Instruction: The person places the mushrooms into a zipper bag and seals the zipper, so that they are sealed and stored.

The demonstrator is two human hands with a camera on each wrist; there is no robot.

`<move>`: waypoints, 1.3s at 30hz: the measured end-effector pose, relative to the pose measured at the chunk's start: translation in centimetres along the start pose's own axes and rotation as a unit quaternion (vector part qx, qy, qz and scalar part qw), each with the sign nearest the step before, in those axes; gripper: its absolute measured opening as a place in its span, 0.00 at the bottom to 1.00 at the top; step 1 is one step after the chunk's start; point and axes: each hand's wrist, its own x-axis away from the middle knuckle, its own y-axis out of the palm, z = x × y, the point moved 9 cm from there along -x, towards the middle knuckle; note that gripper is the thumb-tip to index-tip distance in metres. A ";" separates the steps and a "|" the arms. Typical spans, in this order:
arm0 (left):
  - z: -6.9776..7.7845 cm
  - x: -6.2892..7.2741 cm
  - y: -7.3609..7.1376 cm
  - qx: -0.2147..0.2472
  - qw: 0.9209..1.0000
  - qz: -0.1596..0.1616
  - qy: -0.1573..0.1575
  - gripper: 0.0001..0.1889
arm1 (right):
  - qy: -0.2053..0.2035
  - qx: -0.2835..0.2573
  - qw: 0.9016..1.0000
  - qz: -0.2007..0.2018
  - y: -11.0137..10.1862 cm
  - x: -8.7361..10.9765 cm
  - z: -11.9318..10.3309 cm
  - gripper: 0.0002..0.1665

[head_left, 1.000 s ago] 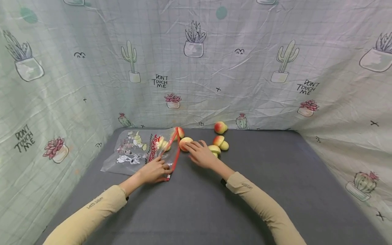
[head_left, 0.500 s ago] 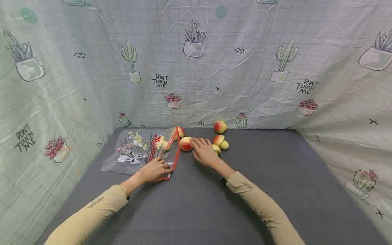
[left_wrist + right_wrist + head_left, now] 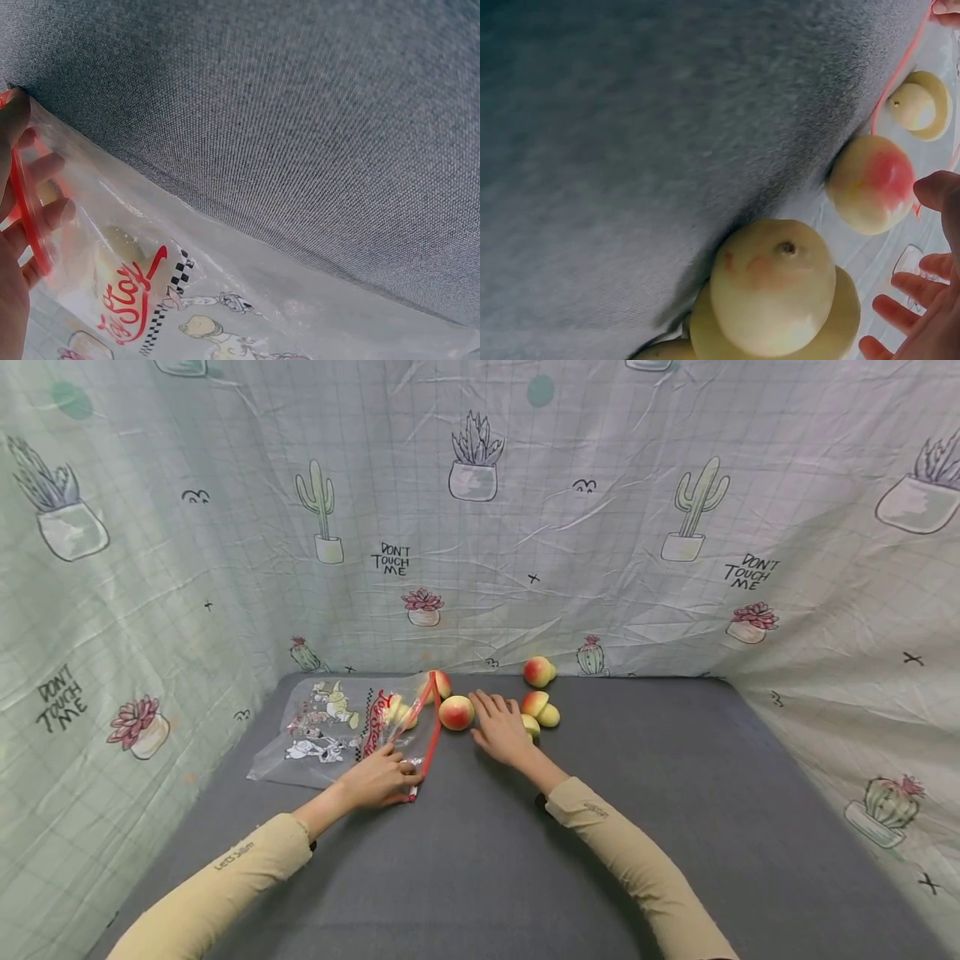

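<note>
The clear zip bag (image 3: 330,731) lies near the far left corner of the grey surface (image 3: 480,868), its red-edged mouth facing right. The left hand (image 3: 381,779) grips that mouth at its near end, thumb and fingers pinching the red edge. The right hand (image 3: 501,731) has its fingers extended and apart, grasping nothing, just beside the red-capped toy mushroom (image 3: 456,713), which lies next to the mouth. A pale toy mushroom (image 3: 401,713) shows through the plastic.

The main risk, as I judge it, is the rounded cap: an uneven push could roll it aside, or press it against the red edge and fold the film under it. Should the left hand slacken, the mouth could sag flat. A sweep of the right wrist could also knock the yellow toy mushroom (image 3: 531,726) beside it, or the tilted toy mushroom (image 3: 542,710) to its right. The far toy mushroom (image 3: 538,671), by the surface's far edge, seems safer.

The right hand partly covers the yellow one. The half-hidden toy mushroom (image 3: 442,682) at the mouth's far end is perhaps inside, perhaps behind; the film obscures which. Whether the right thumb touches the red cap cannot be told.
</note>
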 end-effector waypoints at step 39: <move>0.0 -0.1 0.0 0.000 1.000 -0.013 -0.005 0.19 | -0.003 -0.001 0.990 -0.138 4.6 -2.1 -0.7 0.49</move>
